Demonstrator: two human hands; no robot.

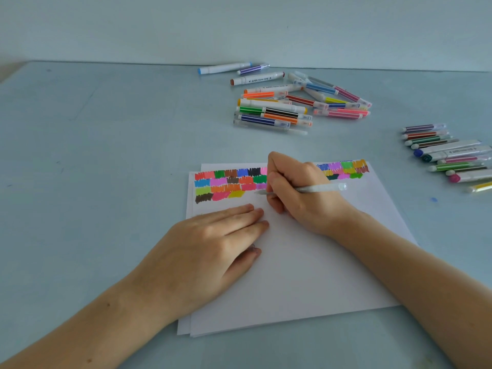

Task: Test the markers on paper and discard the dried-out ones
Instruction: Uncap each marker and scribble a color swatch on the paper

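Left hand: the left hand (213,235) lies flat, fingers straight and together, pressing the paper (306,262) down.
Right hand: the right hand (298,193) has its fingers curled round a pale translucent marker (316,188), tip on the paper below the swatches (229,182).
Paper: white sheets, stacked, on the matte blue-grey tabletop (106,155).
Markers: loose pile (292,102) beyond the paper; row (450,153) to its right.
Writing: barrel print too blurred to read.

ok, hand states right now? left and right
Left hand: open, fingers flat, pressing on the paper.
Right hand: closed around a pale clear-bodied marker, tip at the paper.
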